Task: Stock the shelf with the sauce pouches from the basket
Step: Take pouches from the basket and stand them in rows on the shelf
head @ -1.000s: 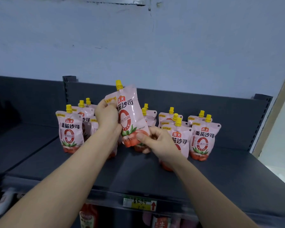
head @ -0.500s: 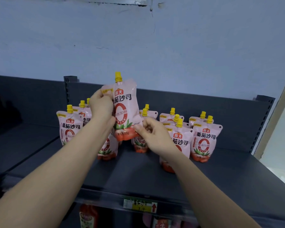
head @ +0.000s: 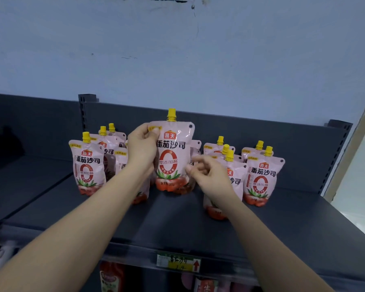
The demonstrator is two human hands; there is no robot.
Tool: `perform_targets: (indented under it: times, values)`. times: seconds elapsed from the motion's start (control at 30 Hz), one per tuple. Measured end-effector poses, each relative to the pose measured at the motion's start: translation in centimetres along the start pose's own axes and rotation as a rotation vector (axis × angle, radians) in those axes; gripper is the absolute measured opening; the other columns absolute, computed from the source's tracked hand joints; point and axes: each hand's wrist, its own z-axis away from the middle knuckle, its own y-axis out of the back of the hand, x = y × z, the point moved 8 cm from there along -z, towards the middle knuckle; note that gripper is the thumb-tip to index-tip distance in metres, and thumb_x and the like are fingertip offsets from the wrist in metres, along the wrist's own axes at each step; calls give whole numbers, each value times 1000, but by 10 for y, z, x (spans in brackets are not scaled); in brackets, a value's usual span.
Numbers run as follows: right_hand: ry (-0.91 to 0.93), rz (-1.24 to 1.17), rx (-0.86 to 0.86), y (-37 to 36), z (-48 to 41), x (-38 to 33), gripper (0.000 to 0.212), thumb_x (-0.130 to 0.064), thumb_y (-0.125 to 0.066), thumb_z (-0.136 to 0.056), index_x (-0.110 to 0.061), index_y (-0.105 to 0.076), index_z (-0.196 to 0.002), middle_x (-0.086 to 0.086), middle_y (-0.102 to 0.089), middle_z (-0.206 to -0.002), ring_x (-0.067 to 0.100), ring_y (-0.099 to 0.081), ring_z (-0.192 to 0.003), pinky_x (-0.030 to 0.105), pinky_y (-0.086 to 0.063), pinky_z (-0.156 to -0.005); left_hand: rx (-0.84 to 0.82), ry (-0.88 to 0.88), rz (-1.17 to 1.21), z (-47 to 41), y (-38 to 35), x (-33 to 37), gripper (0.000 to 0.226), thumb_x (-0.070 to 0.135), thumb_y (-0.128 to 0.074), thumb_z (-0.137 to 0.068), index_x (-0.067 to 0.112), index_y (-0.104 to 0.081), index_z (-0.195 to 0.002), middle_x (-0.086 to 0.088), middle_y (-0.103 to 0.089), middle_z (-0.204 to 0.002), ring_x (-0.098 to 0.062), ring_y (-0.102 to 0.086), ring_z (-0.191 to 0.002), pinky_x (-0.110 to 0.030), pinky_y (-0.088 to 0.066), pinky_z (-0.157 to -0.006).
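**Inspector A:** The left hand (head: 142,148) is recorded first. It is clamped on the upper left corner of the sauce pouch (head: 172,159), thumb across the front and fingers behind. A second ago the pouch was held tilted above the shelf (head: 177,220); it is now upright, label forward, with its base at or just above the shelf surface. Contact cannot be confirmed from this view.

**Inspector B:** And the right hand (head: 209,175)?

**Inspector A:** A second ago it was pinching the pouch's lower edge. That grip is now released. The fingers are loosely curled and apart, just beside the pouch's lower right corner; whether a fingertip still touches it cannot be told.

**Inspector B:** What is noted around the pouch?

**Inspector A:** It is placed in the gap between two standing groups. The left group (head: 88,165) is partly hidden by the left forearm; the right group (head: 261,178) stands near the end of the shelf. More pouches are seen directly behind the held one. A price tag (head: 178,262) is fixed to the shelf's front edge. The basket is not in view.

**Inspector B:** Meaning for the task?

**Inspector A:** This pouch is judged to be at the point of placement, with only the left hand's release outstanding. A soft pouch may slump forward once freed, so a check on its stance is advised. How many pouches remain to be stocked cannot be determined.
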Motion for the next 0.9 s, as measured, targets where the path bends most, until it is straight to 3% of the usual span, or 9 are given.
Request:
perform_targets:
  times: [0.1, 0.17, 0.23, 0.33, 0.4, 0.53, 0.73, 0.9]
  values:
    - [-26, -87, 135, 12, -10, -5, 18, -25, -63, -91, -29, -58, -108, -6, -64, -83, 8, -61, -77, 26, -52, -68, -29, 25, -38, 4, -5, -22, 24, 7, -50, -97, 18, -65, -81, -6, -67, -80, -25, -62, -79, -47, -54, -81]
    - [-58, -22, 180, 14, -17, -4, 8, -19, -62, -91, -25, -60, -96, -4, -65, -78, 16, -66, -77, 40, -57, -73, -55, 59, -70, 7, -7, -38, 23, 8, -50, -97, 17, -66, -84, -8, -68, -83, -27, -64, -82, -48, -54, -81]
    - [-117, 41, 194, 13, -21, 2, 18, -13, -62, -90, -26, -55, -81, -2, -66, -72, 20, -68, -73, 45, -58, -75, -62, 95, -103, 8, -8, -51, 19, 8, -49, -97, 12, -64, -86, -11, -68, -86, -29, -65, -85, -48, -55, -81]
    - [-162, 109, 184, 6, -22, 15, 16, -9, -60, -89, -23, -55, -83, 2, -67, -73, 24, -69, -73, 47, -58, -74, -98, 160, -159, 5, -8, -68, 16, 8, -48, -97, 7, -63, -91, -13, -70, -92, -29, -68, -88, -42, -56, -77]
    - [-147, 167, 184, 2, -21, 19, 13, -9, -58, -91, -17, -60, -100, -1, -62, -76, 26, -68, -79, 46, -57, -77, -149, 185, -239, 3, -8, -77, 20, 7, -48, -97, 14, -65, -88, -9, -72, -93, -27, -69, -91, -41, -57, -78]
    - [-126, 316, 133, -2, -22, 16, 33, -13, -55, -94, -15, -56, -127, -3, -54, -82, 20, -67, -88, 39, -54, -82, -219, 145, -419, -3, -12, -81, 21, 7, -48, -97, 20, -65, -95, -4, -70, -96, -21, -68, -92, -44, -57, -83]
    - [-97, 384, 130, 2, -19, 9, 40, -17, -55, -95, -16, -51, -135, 5, -64, -117, 15, -58, -99, 27, -46, -84, -299, -29, -660, -5, -18, -66, 32, 6, -51, -95, 26, -57, -120, 5, -56, -119, -15, -56, -109, -36, -56, -86]
    - [-79, 432, 126, 2, -17, 2, 42, -19, -56, -95, -17, -50, -136, 3, -62, -124, 17, -58, -109, 25, -44, -86, -366, -196, -801, 0, -23, -53, 45, 2, -51, -94, 23, -51, -133, 2, -56, -132, -16, -52, -121, -27, -46, -94]
